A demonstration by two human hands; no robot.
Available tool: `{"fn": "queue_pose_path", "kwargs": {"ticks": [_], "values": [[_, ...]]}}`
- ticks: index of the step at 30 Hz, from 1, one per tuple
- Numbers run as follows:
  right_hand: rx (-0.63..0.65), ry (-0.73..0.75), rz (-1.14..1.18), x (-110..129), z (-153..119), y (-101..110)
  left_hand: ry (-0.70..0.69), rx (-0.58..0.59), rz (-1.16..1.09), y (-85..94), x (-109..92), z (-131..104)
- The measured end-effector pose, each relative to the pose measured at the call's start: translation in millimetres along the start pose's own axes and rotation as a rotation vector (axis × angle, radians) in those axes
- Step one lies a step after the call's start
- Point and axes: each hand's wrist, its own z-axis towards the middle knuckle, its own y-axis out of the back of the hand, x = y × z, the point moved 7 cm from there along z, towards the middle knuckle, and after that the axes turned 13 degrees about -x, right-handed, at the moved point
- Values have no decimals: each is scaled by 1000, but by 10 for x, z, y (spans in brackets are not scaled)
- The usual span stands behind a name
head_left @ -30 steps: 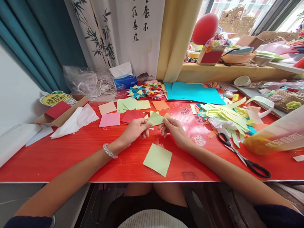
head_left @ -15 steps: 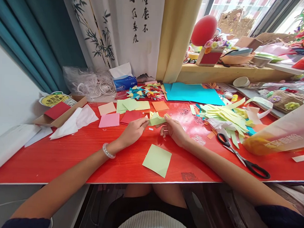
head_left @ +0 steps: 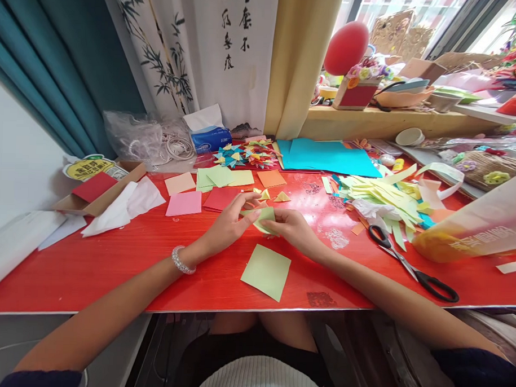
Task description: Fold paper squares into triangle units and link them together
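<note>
Between my two hands is a small folded piece of light green paper [head_left: 265, 218], held just above the red table [head_left: 162, 280]. My left hand [head_left: 231, 223] pinches its left side, thumb on top. The right end of the paper is gripped by my right hand [head_left: 294, 227], whose fingers are curled. Nearer to me lies a flat light green paper square [head_left: 266, 271]. Just beyond my hands sit small folded yellow paper pieces [head_left: 282, 197]. Behind my left hand are a red paper square [head_left: 219, 198] and a pink one [head_left: 184, 203].
Black-handled scissors [head_left: 401, 265] lie at right, beside a heap of yellow-green paper strips [head_left: 380, 195] and a translucent bag [head_left: 472, 229]. Blue paper sheets [head_left: 327, 158] lie at the back. At left are a cardboard tray [head_left: 134, 171] and white tissue [head_left: 130, 206].
My hands have come closer together and slightly toward me, and the green paper has turned and tilted between them. The folded yellow pieces behind now show more fully.
</note>
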Motion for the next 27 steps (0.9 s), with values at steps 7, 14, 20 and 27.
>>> {"fn": "queue_pose_path", "kwargs": {"ticks": [7,14,20,27], "values": [[-121,37,230,77,-13,82,158,-140,-68,21,45,-50],[22,-133,199,87,-23,19,49,-72,78,47,-12,-26],[-43,-212,415,-10,75,135,-722,-15,635,-17,-312,-102],[-46,-274,479,-51,127,195,-914,28,603,15,-298,-136]]}}
